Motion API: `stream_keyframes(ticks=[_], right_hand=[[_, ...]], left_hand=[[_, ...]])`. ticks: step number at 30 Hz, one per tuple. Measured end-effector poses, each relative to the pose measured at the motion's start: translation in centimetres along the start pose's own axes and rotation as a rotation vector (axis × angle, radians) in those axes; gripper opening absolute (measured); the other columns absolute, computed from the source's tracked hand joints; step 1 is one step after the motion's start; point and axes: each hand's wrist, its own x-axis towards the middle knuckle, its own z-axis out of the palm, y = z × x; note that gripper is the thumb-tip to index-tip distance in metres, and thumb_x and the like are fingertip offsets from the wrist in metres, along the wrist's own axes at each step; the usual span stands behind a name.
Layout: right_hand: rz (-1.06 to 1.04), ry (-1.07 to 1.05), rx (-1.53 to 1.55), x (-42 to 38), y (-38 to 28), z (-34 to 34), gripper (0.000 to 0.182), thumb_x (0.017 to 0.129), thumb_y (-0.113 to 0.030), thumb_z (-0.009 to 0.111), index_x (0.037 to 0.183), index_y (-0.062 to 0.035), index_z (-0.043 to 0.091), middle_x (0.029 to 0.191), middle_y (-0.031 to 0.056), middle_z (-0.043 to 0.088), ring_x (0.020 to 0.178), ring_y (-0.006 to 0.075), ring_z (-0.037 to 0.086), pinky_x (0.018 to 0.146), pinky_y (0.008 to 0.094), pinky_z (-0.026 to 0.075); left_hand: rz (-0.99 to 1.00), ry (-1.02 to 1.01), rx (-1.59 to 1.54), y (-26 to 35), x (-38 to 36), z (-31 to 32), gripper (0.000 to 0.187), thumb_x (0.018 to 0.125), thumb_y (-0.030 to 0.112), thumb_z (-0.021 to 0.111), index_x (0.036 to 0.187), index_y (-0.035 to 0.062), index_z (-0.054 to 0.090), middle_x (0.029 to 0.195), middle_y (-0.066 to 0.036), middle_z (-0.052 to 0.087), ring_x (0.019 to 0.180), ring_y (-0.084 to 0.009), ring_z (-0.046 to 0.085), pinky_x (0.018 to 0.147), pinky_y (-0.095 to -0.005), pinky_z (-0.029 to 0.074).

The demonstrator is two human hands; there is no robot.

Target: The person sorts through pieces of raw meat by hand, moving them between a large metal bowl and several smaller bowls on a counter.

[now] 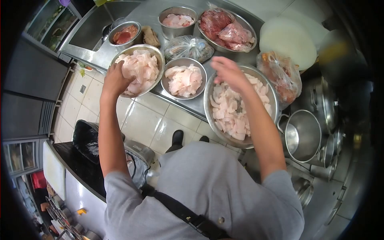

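We see left hand [116, 80] gripping bowl [138, 50] rim at surface edge; right hand [228, 72] loose over pan [208, 108], slices [232, 116] still piled, sorting unfinished.

We see pale pink-white sliced meat [141, 69] in a silver steel bowl [157, 50], and the same pale slices [233, 114] in a larger silver basin [208, 112]. A middle bowl [167, 76] is silver too. Dark red meat [224, 26] sits in clear bags. Our shirt [216, 188] is grey, crossed by a black strap [188, 214]. The chopping board [288, 44] is white, the floor tiles [148, 124] cream.
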Motion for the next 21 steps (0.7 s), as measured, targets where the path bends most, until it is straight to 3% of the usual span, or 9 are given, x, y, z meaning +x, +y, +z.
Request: stream_keyframes(ticks=[1, 5, 7, 9, 11, 13, 15, 18, 21], right_hand=[[0.002, 0.094, 0.13, -1.1, 0.8, -1.7, 0.035, 0.095, -0.031, 0.062, 0.119, -0.0046, 0.062, 0.091, 0.0028, 0.063, 0.065, 0.0102, 0.056, 0.058, 0.028, 0.048], [0.047, 0.258, -0.173, -5.1, 3.6, -12.2, 0.03, 0.094, -0.029, 0.062, 0.109, -0.0037, 0.068, 0.079, -0.0001, 0.063, 0.066, 0.0113, 0.058, 0.058, 0.0289, 0.048], [0.117, 0.361, -0.308, -7.8, 5.6, -16.1, 0.027, 0.093, -0.026, 0.062, 0.105, -0.0025, 0.07, 0.075, 0.0002, 0.064, 0.068, 0.0128, 0.059, 0.061, 0.0302, 0.049], [-0.099, 0.341, -0.714, -9.8, 7.9, -18.4, 0.022, 0.087, -0.021, 0.063, 0.092, -0.0019, 0.072, 0.075, 0.0066, 0.068, 0.07, 0.0157, 0.062, 0.067, 0.0331, 0.051], [0.108, 0.258, -0.859, -11.0, 8.6, -17.8, 0.02, 0.081, -0.019, 0.062, 0.083, -0.0012, 0.07, 0.086, 0.0153, 0.07, 0.078, 0.0246, 0.068, 0.074, 0.0388, 0.052], [0.197, 0.247, -1.12, -11.1, 11.2, -16.4, 0.025, 0.083, -0.024, 0.062, 0.098, -0.0058, 0.071, 0.093, 0.019, 0.071, 0.087, 0.0346, 0.069, 0.077, 0.0438, 0.053], [0.221, 0.29, -1.195, -11.6, 12.0, -14.6, 0.028, 0.083, -0.026, 0.063, 0.101, -0.0062, 0.069, 0.094, 0.0189, 0.07, 0.089, 0.0365, 0.068, 0.078, 0.0452, 0.053], [0.201, 0.378, -1.246, -11.6, 11.8, -13.4, 0.033, 0.083, -0.031, 0.065, 0.106, -0.0071, 0.066, 0.095, 0.0187, 0.07, 0.091, 0.0376, 0.068, 0.08, 0.0469, 0.053], [0.134, 0.444, -1.2, -10.9, 11.8, -13.6, 0.033, 0.083, -0.034, 0.064, 0.105, -0.0087, 0.066, 0.096, 0.0177, 0.07, 0.091, 0.0362, 0.068, 0.08, 0.0475, 0.053]], left_hand=[[-0.011, 0.018, 0.072, -0.5, -0.4, 0.3, 0.055, 0.08, 0.028, 0.071, 0.127, 0.0021, 0.057, 0.129, -0.024, 0.057, 0.121, -0.0389, 0.053, 0.101, -0.0469, 0.043], [0.11, 0.045, 0.0, 3.8, -0.8, -0.1, 0.051, 0.081, 0.025, 0.071, 0.125, 0.003, 0.059, 0.124, -0.021, 0.06, 0.117, -0.0383, 0.055, 0.1, -0.0465, 0.043], [0.322, 0.069, -0.064, 8.1, -0.8, 1.8, 0.046, 0.082, 0.022, 0.07, 0.122, 0.0017, 0.06, 0.122, -0.019, 0.061, 0.115, -0.0382, 0.056, 0.1, -0.0462, 0.044], [0.478, 0.008, -0.24, 13.6, -0.9, 4.6, 0.036, 0.082, 0.017, 0.069, 0.115, 0.0033, 0.064, 0.118, -0.017, 0.064, 0.113, -0.0362, 0.057, 0.099, -0.045, 0.044], [0.502, -0.17, -0.404, 20.8, -3.1, 5.4, 0.032, 0.081, 0.016, 0.069, 0.111, 0.0042, 0.067, 0.116, -0.018, 0.065, 0.111, -0.0349, 0.059, 0.098, -0.044, 0.045], [0.776, -0.366, -0.517, 25.3, -4.6, 10.1, 0.03, 0.082, 0.016, 0.067, 0.11, 0.0044, 0.066, 0.113, -0.017, 0.065, 0.108, -0.0343, 0.06, 0.096, -0.0432, 0.048], [0.933, -0.513, -0.565, 30.2, -6.2, 14.4, 0.028, 0.081, 0.014, 0.066, 0.107, 0.0043, 0.066, 0.108, -0.018, 0.065, 0.106, -0.0342, 0.061, 0.094, -0.0428, 0.048], [1.005, -0.495, -0.435, 33.8, -7.3, 21.9, 0.027, 0.08, 0.012, 0.064, 0.106, 0.0043, 0.065, 0.104, -0.018, 0.064, 0.104, -0.0345, 0.061, 0.093, -0.0432, 0.049], [0.933, -0.476, -0.373, 35.4, -7.3, 24.2, 0.029, 0.08, 0.012, 0.062, 0.108, 0.0043, 0.064, 0.105, -0.018, 0.064, 0.104, -0.0355, 0.061, 0.09, -0.044, 0.05]])
